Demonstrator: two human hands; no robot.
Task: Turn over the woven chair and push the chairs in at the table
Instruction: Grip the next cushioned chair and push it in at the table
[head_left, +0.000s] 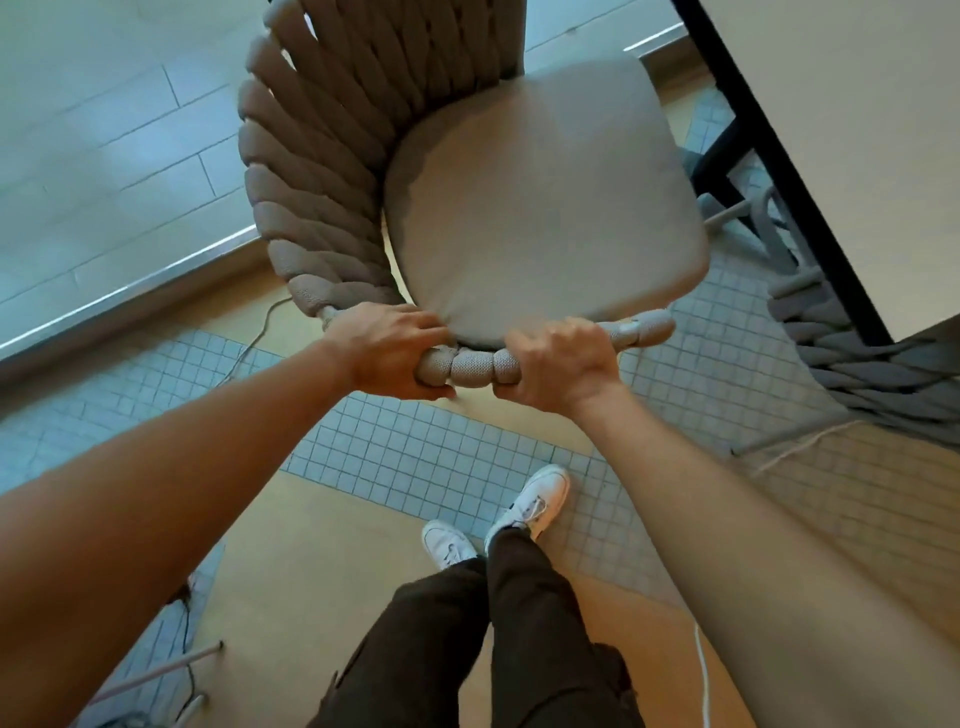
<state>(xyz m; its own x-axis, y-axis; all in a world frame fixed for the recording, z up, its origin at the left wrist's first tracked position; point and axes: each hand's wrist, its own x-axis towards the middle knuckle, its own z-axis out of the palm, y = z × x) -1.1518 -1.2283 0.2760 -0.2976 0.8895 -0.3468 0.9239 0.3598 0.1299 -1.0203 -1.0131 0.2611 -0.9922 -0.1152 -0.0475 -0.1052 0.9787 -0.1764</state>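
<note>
A beige woven chair (332, 156) with a thick rope-wrapped frame and a flat seat cushion (540, 192) fills the upper middle of the view. Both my hands grip its rope-wrapped rail closest to me. My left hand (387, 358) is closed around the rail's left part. My right hand (558, 366) is closed around the same rail just to the right. The white table (852, 119) with a black edge runs along the upper right. A second woven chair (862, 358), darker grey, sits partly under it at the right.
The floor is tan with patches of small blue-grey tiles. A metal floor rail (135, 283) runs diagonally at the left. Thin cords (260, 332) lie on the floor near the chair and at lower left. My white shoes (530, 506) stand just below the chair.
</note>
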